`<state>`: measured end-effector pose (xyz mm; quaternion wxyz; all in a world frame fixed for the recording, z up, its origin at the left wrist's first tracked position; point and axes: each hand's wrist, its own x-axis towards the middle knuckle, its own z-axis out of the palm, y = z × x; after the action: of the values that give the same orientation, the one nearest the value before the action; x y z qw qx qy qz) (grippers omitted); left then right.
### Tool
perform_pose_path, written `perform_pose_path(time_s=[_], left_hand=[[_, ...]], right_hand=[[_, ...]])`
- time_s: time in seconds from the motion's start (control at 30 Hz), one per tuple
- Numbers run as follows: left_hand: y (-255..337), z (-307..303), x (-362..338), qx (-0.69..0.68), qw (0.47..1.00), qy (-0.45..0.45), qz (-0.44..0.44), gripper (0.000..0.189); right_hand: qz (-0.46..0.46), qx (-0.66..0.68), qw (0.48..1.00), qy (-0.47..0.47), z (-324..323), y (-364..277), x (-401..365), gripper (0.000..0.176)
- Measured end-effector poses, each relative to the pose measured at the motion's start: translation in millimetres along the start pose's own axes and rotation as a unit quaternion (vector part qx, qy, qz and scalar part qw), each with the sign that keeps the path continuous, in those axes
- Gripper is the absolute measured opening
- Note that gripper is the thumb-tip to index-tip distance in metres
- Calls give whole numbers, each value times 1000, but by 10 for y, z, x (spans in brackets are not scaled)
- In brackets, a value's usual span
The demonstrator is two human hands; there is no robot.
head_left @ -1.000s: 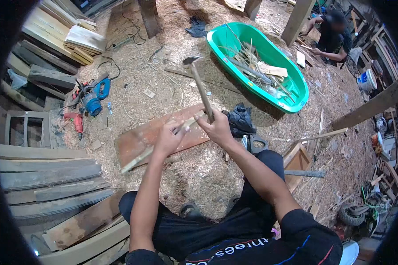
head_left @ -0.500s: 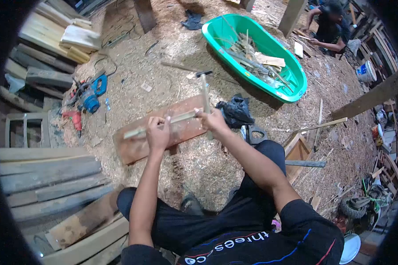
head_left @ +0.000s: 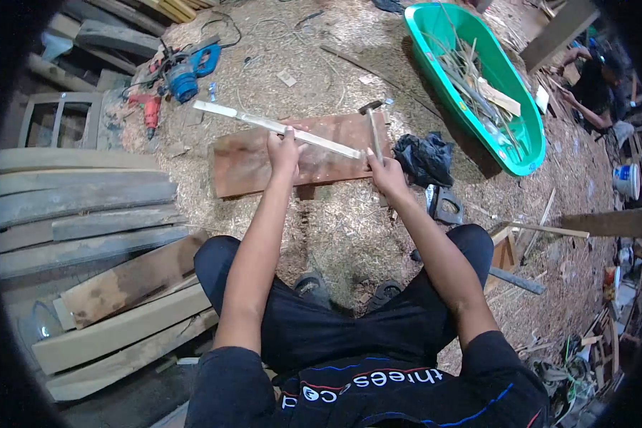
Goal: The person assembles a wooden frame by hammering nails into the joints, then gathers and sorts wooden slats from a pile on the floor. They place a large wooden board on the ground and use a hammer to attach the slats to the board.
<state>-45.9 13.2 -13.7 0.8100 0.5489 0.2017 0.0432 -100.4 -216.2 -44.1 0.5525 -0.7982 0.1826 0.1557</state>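
Observation:
My left hand point(head_left: 284, 155) is closed round a thin, pale wooden strip point(head_left: 324, 144), thumb along its upper side. The strip slants over a reddish-brown board point(head_left: 242, 175) on the ground, its far left end reaching past the board's back edge. My right hand point(head_left: 387, 176) is wrapped round the lower handle of a hammer point(head_left: 376, 132), whose dark head points away from me over the board's right end. The right thumb lies close to the strip's right end. Beside that hand is a crumpled black plastic bag point(head_left: 424, 159).
A green tub point(head_left: 424, 53) of wood scraps stands at the back right. Blue point(head_left: 183, 82) and red point(head_left: 148, 113) power tools lie to the left, above stacked planks point(head_left: 85, 200). Wood shavings cover the floor. Another person point(head_left: 595, 89) crouches at the far right.
The strip's left end has swung away from me, so it now slants the other way. My right hand with the hammer has lowered toward the board. The whole view has shifted.

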Motion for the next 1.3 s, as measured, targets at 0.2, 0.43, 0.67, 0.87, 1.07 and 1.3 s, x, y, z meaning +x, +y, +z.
perform_pose_path(time_s=[0.2, 0.43, 0.67, 0.87, 1.07, 1.3], left_hand=[[-161, -222, 163, 344, 906, 117, 217, 40], [-222, -111, 195, 363, 886, 115, 263, 41], [-207, -77, 249, 376, 878, 176, 238, 38], [-265, -106, 305, 353, 891, 151, 242, 38], [-259, -101, 267, 352, 885, 165, 255, 37], [-290, -128, 302, 354, 887, 159, 249, 39]], right_hand=[[-186, -89, 975, 81, 228, 75, -368, 42], [-194, -174, 965, 0, 463, 495, -730, 33], [-242, -186, 952, -2, 514, 863, -706, 27], [-237, -211, 948, -1, 466, 923, -656, 27], [-271, -220, 937, 30, 539, 1003, -572, 26], [-227, -226, 947, 6, 513, 898, -584, 28]])
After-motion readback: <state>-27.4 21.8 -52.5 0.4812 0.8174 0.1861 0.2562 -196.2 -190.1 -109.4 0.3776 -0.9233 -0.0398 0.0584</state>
